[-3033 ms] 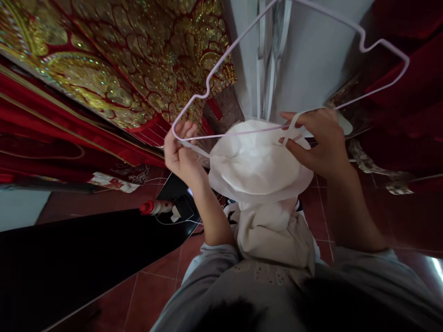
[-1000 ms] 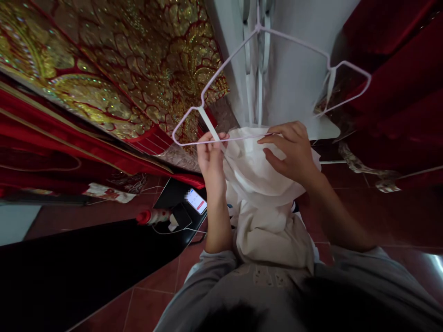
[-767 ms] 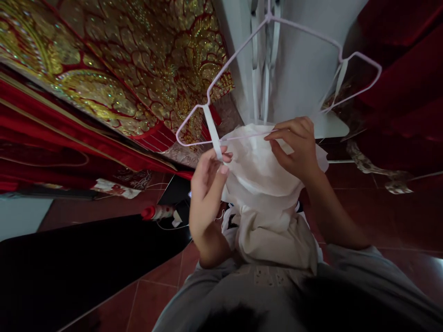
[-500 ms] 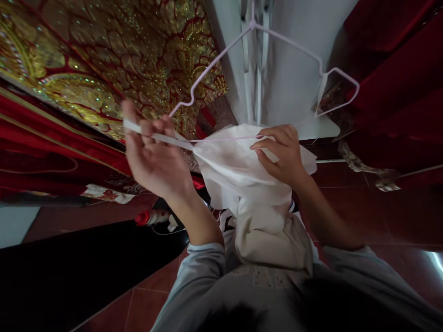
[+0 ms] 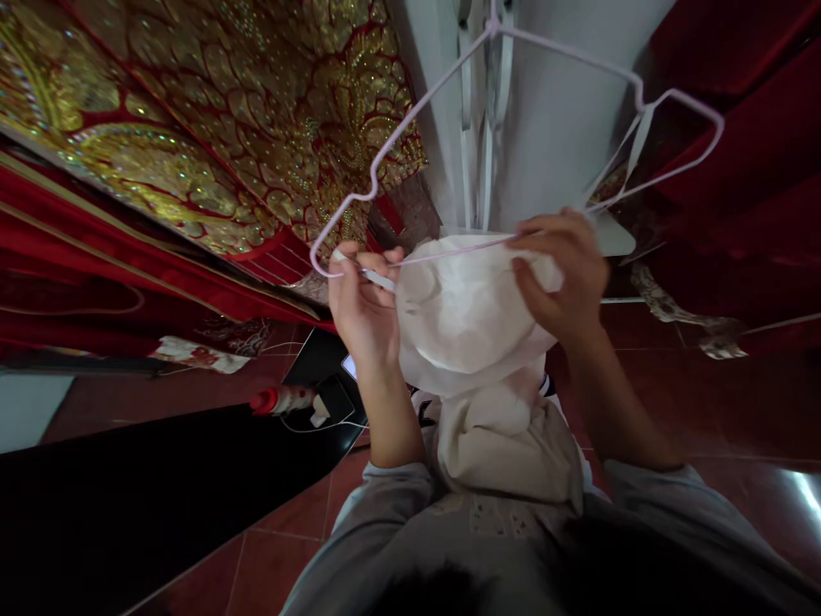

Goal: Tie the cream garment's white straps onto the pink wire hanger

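A pale lilac clothes hanger [image 5: 436,85] hangs in front of me. Below its lower bar hangs a white garment [image 5: 462,316], its cloth falling towards my lap. My left hand [image 5: 369,312] is closed on a white strap [image 5: 380,280] at the garment's left side, close beneath the hanger's left end. At the right part of the lower bar, my right hand [image 5: 564,274] has its fingers curled on the bar, beside the garment's top edge; the fingertips are partly blurred. Another white strap [image 5: 634,145] loops over the hanger's right notch.
Gold sequinned red garments [image 5: 256,128] hang at the left, dark red cloth [image 5: 763,171] at the right. White panels with metal handles [image 5: 487,145] stand behind the hanger. A red-capped bottle [image 5: 275,400] is on a black surface [image 5: 192,488] at lower left.
My left hand has moved right and inward with the strap, to the hanger's left end. The hanger has shifted right and tilted, and my right hand has moved right along the bar.
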{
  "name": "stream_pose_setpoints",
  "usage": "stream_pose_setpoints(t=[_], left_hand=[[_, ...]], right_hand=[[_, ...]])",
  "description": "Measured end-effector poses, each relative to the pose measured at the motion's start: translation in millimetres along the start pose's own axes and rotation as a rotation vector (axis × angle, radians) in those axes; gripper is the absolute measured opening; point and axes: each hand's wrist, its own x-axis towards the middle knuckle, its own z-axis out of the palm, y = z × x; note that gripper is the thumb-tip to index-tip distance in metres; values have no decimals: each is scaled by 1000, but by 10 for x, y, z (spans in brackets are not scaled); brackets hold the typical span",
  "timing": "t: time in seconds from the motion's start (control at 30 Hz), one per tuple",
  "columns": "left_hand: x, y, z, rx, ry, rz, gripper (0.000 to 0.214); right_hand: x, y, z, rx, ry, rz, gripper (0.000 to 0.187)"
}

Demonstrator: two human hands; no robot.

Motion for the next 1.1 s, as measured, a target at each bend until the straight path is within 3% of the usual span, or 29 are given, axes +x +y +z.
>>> stream_pose_setpoints(t=[0.07, 0.13, 0.17, 0.3, 0.37, 0.47, 0.57, 0.63, 0.7, 0.8, 0.87, 0.9, 0.93, 0.97, 1.0, 1.03, 1.1], left_hand=[[-24, -29, 63, 71, 42, 10, 22], [-12, -32, 86, 121, 81, 6, 24], [3, -28, 87, 127, 94, 6, 24], [53, -31, 70, 78, 90, 39, 21], [55, -46, 66, 64, 83, 57, 19], [49, -43, 71, 83, 99, 55, 19], [57, 6, 75, 103, 108, 41, 19], [71, 43, 76, 102, 101, 32, 19], [85, 61, 80, 97, 100, 16, 19], [99, 32, 92, 74, 119, 1, 20], [96, -15, 93, 53, 127, 9, 20], [91, -39, 89, 42, 122, 21, 19], [81, -61, 82, 32, 111, 37, 17], [69, -79, 74, 22, 95, 53, 14], [55, -91, 66, 12, 75, 66, 11], [38, -100, 59, 3, 54, 74, 9], [3, -114, 50, -2, 22, 77, 11]], right_hand=[[25, 167, -135, -105, 238, 102, 24], [70, 322, -274, -132, 340, 208, 29], [101, 366, -334, -122, 302, 242, 27], [276, 253, -435, -8, -76, 279, 19], [375, 145, -405, 86, -118, 276, 26], [496, 205, -349, 219, 167, 257, 46], [510, 631, -372, 361, 424, 167, 62], [450, 992, -418, 444, 359, 145, 56], [368, 1239, -452, 441, 468, 87, 44], [276, 1162, -441, 374, 633, -47, 45], [248, 855, -400, 363, 592, -112, 48], [241, 676, -374, 355, 446, -27, 42], [239, 508, -347, 323, 213, 65, 32], [239, 365, -320, 241, -60, 73, 30], [242, 256, -295, 175, -205, 58, 27], [246, 183, -274, 106, -320, 45, 27], [258, 123, -254, 21, -366, 41, 32]])
